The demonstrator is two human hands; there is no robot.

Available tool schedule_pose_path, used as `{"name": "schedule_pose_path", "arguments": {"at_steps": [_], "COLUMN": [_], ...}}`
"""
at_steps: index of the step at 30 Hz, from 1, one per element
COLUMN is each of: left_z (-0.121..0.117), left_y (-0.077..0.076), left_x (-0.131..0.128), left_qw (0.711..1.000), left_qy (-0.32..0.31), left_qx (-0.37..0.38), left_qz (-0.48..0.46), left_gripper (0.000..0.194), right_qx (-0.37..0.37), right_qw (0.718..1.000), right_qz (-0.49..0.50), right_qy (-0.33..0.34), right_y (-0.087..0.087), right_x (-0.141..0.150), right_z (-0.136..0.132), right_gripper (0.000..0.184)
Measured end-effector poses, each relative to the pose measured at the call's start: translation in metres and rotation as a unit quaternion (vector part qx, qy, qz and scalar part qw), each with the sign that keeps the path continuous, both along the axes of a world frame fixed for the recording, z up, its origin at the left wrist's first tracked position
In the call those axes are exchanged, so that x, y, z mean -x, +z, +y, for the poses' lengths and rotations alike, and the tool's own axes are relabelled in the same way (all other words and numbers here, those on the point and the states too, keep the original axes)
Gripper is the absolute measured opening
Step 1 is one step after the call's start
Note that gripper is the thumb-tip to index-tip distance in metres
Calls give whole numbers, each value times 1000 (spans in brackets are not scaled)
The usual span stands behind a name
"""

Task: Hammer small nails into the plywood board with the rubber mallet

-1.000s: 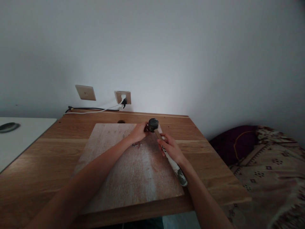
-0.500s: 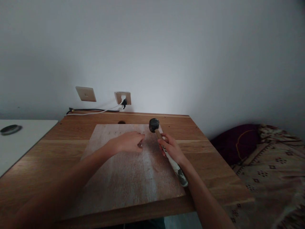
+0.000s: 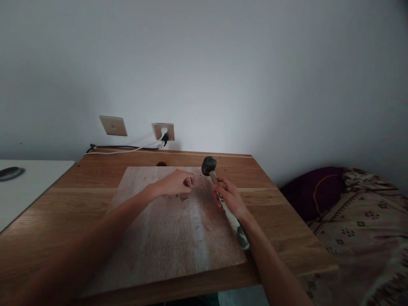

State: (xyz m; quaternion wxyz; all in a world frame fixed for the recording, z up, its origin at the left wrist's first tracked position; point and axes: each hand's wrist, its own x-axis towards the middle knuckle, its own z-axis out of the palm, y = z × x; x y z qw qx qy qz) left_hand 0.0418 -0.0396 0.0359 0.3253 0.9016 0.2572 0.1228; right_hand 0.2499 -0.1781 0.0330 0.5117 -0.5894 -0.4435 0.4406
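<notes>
In my right hand [image 3: 231, 197] is a mallet [image 3: 232, 219] with a dark, rounded head and a pale, worn handle, held near the head. The head is raised over the far right part of a thin wooden board [image 3: 165, 238]. My left hand [image 3: 177, 182] is above the middle of the board with its fingers curled together; whatever they may hold is hidden. Just below those fingers a small fragment [image 3: 185, 198] shows on the board, too small to name.
The board rests on a wooden table [image 3: 277, 229] against a white wall. Cables [image 3: 127, 149] run along the back to a wall socket [image 3: 163, 131]. A white surface [image 3: 28, 187] with a dark round object [image 3: 10, 172] adjoins on the left; patterned cloth [image 3: 357, 225] lies at right.
My left hand has lifted slightly and its wrist has turned, uncovering small bits on the board. The mallet's head has shifted slightly right, still in my right hand.
</notes>
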Motion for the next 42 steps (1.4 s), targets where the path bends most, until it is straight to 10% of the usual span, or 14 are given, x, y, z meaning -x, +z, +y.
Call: {"name": "schedule_pose_path", "arguments": {"at_steps": [12,25,42], "left_z": [21,8,15], "left_y": [-33,-15,-40], "left_x": [-13,-8,-17], "left_qw": [983,973,982], "left_qy": [127,56,115], "left_qx": [-94,-223,-84], "left_qz": [-91,1,-120], "left_gripper": [17,21,25], "right_qx": [10,19,-1], "right_qw": [1000,1000,1000], "right_qz": [13,2,30], "right_qy": [-7,-3,-5], "right_y": [0,0,6], "right_x": [0,5,12], "right_z": [2,1,9], "right_gripper": [44,46,49]}}
